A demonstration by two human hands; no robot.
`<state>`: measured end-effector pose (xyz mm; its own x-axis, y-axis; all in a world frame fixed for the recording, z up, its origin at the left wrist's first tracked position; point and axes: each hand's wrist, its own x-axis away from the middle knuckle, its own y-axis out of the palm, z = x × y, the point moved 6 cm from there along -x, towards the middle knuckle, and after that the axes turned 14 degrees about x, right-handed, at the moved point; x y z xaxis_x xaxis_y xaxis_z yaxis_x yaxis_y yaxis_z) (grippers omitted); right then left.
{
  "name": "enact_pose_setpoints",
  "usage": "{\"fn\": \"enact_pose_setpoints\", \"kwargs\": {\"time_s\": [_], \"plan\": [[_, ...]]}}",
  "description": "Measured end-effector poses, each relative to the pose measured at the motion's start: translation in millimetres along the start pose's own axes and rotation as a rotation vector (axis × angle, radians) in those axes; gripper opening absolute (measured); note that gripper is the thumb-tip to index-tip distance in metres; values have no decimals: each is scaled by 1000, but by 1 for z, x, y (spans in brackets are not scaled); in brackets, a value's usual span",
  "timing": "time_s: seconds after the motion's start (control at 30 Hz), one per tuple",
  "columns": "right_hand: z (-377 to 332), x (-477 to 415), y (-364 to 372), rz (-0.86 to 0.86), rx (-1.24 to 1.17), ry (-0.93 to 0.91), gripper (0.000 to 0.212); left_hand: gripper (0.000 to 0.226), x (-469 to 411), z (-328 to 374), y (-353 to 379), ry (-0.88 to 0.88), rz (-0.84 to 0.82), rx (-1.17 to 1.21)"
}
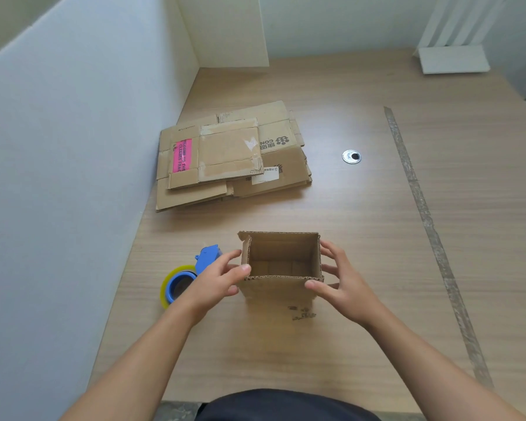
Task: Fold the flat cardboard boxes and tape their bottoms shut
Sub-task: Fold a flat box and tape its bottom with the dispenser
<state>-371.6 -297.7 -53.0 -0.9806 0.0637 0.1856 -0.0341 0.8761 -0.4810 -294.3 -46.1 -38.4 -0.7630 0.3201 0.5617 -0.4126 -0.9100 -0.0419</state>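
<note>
A person's two bare hands held a small cardboard box [274, 291] upright on a wooden table [377, 299], its open top facing up and its bottom flaps closed inside. The left hand [216, 278] grasped the box's left side, fingers curled along the wall and thumb on the near rim. The right hand [346, 287] clasped the right corner, fingers spread along the side and thumb on the near face. A blue tape dispenser [205, 258] with a yellowish roll lay just left of the box, partly behind the left hand. A stack of flat boxes [225, 156] lay farther back beside a white partition [73, 147]. A metal grommet [351, 156] sat in the tabletop to the stack's right.
</note>
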Motion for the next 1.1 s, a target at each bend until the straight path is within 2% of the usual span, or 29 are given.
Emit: {"fn": "enact_pose_setpoints", "kwargs": {"time_s": [0.07, 0.17, 0.27, 0.33, 0.43, 0.57, 0.67, 0.77, 0.87, 0.97, 1.1], "plan": [[0, -2, 0, 23, 25, 7, 90, 89, 3, 1, 3, 41, -91, -144], [-3, -6, -1, 28, 86, -50, 89, 96, 8, 6, 11, 162, -174, -412], [-9, -9, -1, 16, 188, -114, 63, 82, 10, 12, 11, 305, -164, -475], [-8, -10, -2, 65, 226, -124, 41, 68, 8, 12, 10, 320, -138, -516], [-4, -10, -7, 174, 295, -122, 38, 48, 4, 15, 4, 317, -35, -578], [0, -10, -7, 192, 335, -89, 34, 41, 4, 17, -7, 331, 82, -636], [1, -11, -4, 170, 327, -67, 39, 39, 5, 16, -7, 369, 124, -642], [-3, -11, 0, 153, 337, -114, 59, 41, 6, 13, -1, 396, 140, -649], [-6, -11, 4, 141, 412, -142, 78, 63, 7, 13, 4, 395, 159, -620], [-10, -9, 10, 99, 500, -145, 86, 82, 6, 10, 5, 365, 164, -570], [-10, -5, 6, 142, 384, -176, 88, 100, 6, 3, 1, 325, 189, -480]]}}
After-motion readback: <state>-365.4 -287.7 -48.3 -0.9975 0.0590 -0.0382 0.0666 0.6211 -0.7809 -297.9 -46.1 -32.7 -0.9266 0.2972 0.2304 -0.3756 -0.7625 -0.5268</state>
